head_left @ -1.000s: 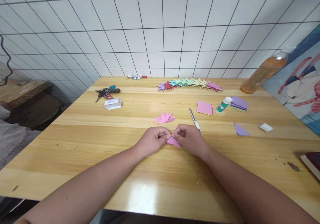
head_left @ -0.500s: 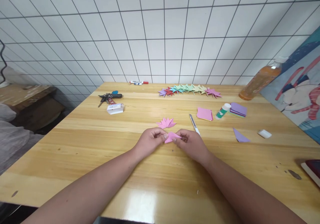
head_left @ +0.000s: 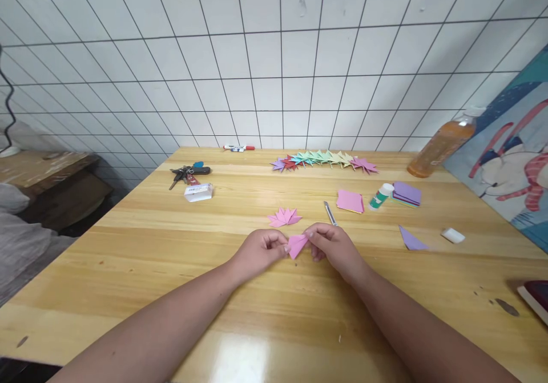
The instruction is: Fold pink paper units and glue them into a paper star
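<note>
Between my two hands is a small folded piece of pink paper (head_left: pixel 296 247). My left hand (head_left: pixel 262 253) pinches its left edge between thumb and fingers. At the upper right corner of the paper, my right hand (head_left: pixel 333 246) is closed with thumb and forefinger on it. Just beyond lies a fan of pointed pink folded-paper pieces (head_left: pixel 285 217). A utility knife (head_left: pixel 329 213) rests on the table past my right hand. Farther back stretches a curved row of folded-paper pieces (head_left: pixel 323 158) in several colours.
On the right are pink paper sheets (head_left: pixel 350 200), a glue stick (head_left: pixel 381 196), a purple-topped paper stack (head_left: pixel 406 192), a purple triangle (head_left: pixel 411 238), an eraser (head_left: pixel 452 235) and a leaning bottle (head_left: pixel 443 143). Keys (head_left: pixel 188 173), a small white box (head_left: pixel 198 192) and markers (head_left: pixel 238 148) lie left.
The pink paper has turned in my fingers and now shows a wider lower part. My right hand's grip has shifted to its upper corner. The whole view has tilted slightly upward.
</note>
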The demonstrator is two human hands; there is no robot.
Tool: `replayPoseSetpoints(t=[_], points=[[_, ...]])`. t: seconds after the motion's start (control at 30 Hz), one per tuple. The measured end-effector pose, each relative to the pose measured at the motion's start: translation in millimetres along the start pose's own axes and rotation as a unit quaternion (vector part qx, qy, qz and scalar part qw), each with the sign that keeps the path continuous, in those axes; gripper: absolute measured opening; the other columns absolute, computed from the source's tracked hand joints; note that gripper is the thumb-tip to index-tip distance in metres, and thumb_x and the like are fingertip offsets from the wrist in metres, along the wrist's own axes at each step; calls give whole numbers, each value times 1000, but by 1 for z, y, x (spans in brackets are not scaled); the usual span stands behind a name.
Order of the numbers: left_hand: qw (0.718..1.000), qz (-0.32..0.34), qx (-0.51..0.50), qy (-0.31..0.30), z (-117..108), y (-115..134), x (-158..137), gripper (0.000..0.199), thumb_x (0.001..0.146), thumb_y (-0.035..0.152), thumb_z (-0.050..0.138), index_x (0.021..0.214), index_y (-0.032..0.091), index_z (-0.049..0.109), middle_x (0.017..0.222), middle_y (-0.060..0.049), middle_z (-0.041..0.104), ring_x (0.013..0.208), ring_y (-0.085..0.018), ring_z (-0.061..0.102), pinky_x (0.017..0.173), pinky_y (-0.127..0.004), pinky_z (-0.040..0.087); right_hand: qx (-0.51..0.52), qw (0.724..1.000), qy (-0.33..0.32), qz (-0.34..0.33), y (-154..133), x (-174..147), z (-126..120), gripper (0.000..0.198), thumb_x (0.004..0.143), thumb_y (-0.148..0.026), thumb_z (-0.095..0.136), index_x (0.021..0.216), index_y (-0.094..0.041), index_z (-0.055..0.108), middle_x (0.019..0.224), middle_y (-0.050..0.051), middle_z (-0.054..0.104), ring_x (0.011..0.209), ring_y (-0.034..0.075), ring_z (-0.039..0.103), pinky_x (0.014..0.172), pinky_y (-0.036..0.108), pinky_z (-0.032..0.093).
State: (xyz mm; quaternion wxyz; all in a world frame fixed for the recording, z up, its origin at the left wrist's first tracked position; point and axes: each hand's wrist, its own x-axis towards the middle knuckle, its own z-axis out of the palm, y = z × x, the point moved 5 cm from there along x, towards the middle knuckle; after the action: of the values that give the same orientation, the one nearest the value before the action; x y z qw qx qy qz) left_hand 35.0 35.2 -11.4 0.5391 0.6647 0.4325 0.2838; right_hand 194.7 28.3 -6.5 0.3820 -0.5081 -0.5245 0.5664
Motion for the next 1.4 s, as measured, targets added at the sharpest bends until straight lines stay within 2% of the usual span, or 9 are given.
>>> replayPoseSetpoints(t=[0.3, 0.47, 0.57, 0.7, 0.8, 0.9, 1.03, 1.23, 1.4], points=[[999, 2, 21, -30, 2, 3, -2, 24, 76, 34, 57, 67, 13, 60, 63, 0, 54, 59, -10, 46, 55, -20, 34, -120, 988, 23, -92, -13, -4, 0, 25, 79, -37, 51, 65, -17, 59, 56, -1, 55, 48, 10, 51, 48, 21, 43], [1000, 4, 19, -13, 2, 3, -2, 25, 74, 35, 58, 63, 13, 59, 59, 1, 52, 55, -9, 44, 53, -20, 32, -121, 990, 32, -69, -10, -3, 0, 26, 80, -37, 49, 64, -18, 58, 54, -1, 55, 47, 12, 52, 48, 23, 45], [1000, -2, 9, 11, -2, 1, -1, 23, 73, 34, 60, 63, 13, 60, 58, 1, 53, 52, -9, 43, 51, -20, 31, -136, 988, 46, -59, -7, -1, -3, 27, 83, -38, 44, 79, -18, 62, 52, -2, 54, 45, 12, 52, 46, 24, 45], [995, -35, -86, 27, -8, -2, 0, 24, 73, 35, 62, 66, 12, 60, 59, -1, 57, 50, -9, 46, 49, -20, 33, -248, 942, 102, -202, -24, -11, -7, 29, 81, -30, 49, 108, -22, 57, 74, 2, 62, 53, 12, 54, 52, 23, 45], [984, -50, -169, 30, -13, -3, 1, 23, 72, 34, 63, 67, 12, 61, 59, -2, 58, 53, -9, 50, 50, -20, 34, -348, 890, 24, -295, -31, -21, 6, 29, 83, -22, 46, 110, -25, 57, 80, 2, 64, 62, 12, 56, 60, 24, 44], [976, -52, -212, 20, -16, -3, 2, 21, 72, 32, 64, 66, 12, 61, 59, -2, 59, 53, -9, 50, 50, -19, 34, -409, 847, -56, -336, -28, -26, 21, 31, 86, -19, 41, 113, -27, 55, 92, 3, 65, 77, 15, 59, 70, 26, 45], [976, -57, -212, -2, -14, -2, 1, 20, 72, 30, 64, 64, 12, 59, 57, -1, 59, 52, -8, 50, 50, -19, 33, -428, 833, -64, -345, -25, -25, 29, 29, 89, -20, 40, 112, -26, 55, 102, 4, 65, 89, 16, 59, 77, 27, 45], [976, -55, -210, -13, -7, 1, -2, 22, 73, 32, 64, 67, 12, 59, 60, -2, 60, 54, -9, 51, 50, -19, 34, -439, 816, -39, -374, -27, -26, 28, 25, 88, -19, 42, 104, -24, 60, 97, 4, 66, 88, 16, 60, 77, 27, 45], [979, -47, -200, -4, -6, 3, -2, 24, 72, 35, 64, 66, 13, 59, 60, -2, 59, 53, -9, 51, 50, -19, 36, -412, 827, -24, -381, -30, -28, 24, 20, 88, -23, 45, 98, -24, 63, 97, 4, 67, 89, 15, 59, 79, 27, 43]])
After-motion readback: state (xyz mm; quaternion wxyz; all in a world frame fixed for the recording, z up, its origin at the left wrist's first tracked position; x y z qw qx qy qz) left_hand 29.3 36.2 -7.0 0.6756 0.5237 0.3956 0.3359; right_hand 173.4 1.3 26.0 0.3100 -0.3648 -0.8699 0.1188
